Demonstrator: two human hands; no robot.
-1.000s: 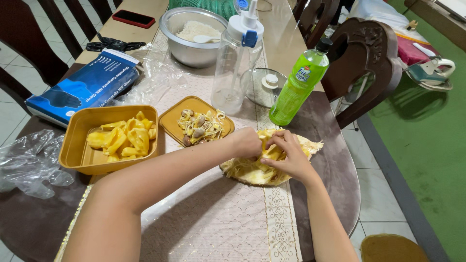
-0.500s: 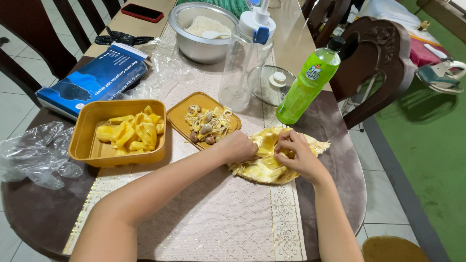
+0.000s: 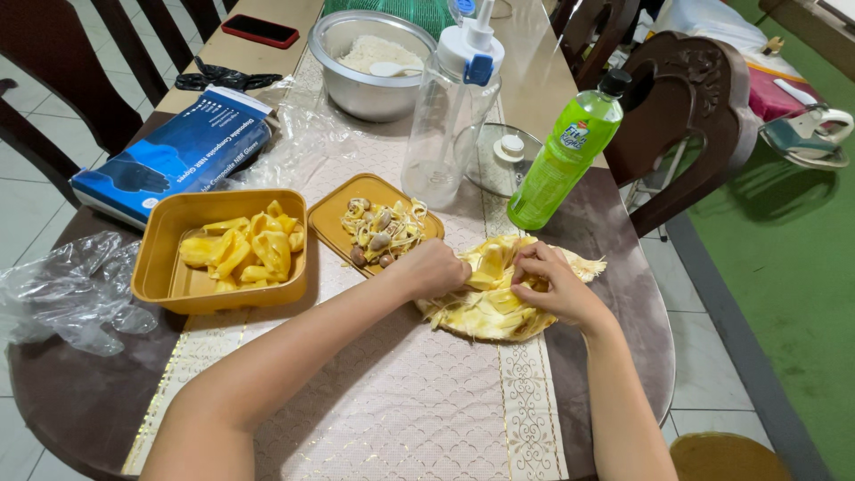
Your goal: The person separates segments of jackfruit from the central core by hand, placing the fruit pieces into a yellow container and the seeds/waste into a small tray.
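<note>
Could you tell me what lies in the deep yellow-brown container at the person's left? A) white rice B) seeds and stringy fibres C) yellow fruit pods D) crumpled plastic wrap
C: the deep container holds yellow fruit pods, while seeds and fibres lie on the shallow tray beside it.

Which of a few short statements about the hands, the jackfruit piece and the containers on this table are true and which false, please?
1. Both the left hand and the right hand are on the jackfruit piece. True.
2. The deep yellow container holds seeds and fibres. False: it holds yellow jackfruit pods; the seeds and fibres lie on the flat yellow lid.
3. The green bottle stands upright beyond the fruit. True.
4. The metal bowl is empty. False: it holds something white and a spoon.
5. The blue glove box lies right of the fruit. False: it lies at the far left.
</note>
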